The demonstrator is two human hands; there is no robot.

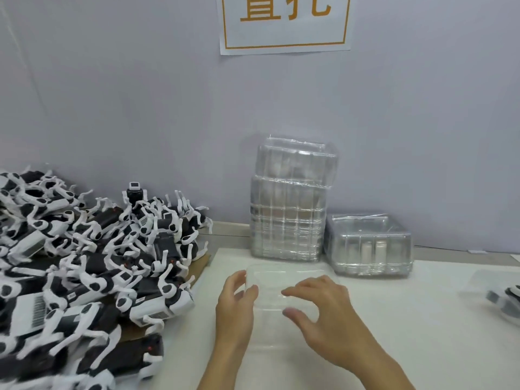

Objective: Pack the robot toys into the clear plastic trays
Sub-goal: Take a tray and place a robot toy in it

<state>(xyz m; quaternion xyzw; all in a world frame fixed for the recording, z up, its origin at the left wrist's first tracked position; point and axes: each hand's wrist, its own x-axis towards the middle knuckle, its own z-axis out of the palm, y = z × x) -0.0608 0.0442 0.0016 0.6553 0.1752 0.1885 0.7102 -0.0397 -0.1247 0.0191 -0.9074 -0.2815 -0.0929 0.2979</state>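
In the head view, I am looking down at a white table [394,347] where both hands are working on one clear plastic tray [284,280] that is lying flat in front of me, near the table's front edge. My left hand [235,308] is gripping the tray's left rim, with the thumb over the edge and the fingers behind it. My right hand [323,313] is hovering over the tray's middle with the fingers curled and the thumb under them; I cannot tell whether it is pinching the plastic or only touching it. I am judging this tray to be very light, thin and flexible, and also slippery, so it is better to hold it at the rim, where the fold gives stiffness, and not to squeeze the walls. The robot toys [84,271] are lying in a big tangled pile on cardboard at the left, just beside the tray. They are looking hard and light, but their white legs are hooking into each other, so I would be taking one by the black body. Behind the tray, a tall stack of trays [289,209] and a shorter stack [368,246] are standing against the wall.
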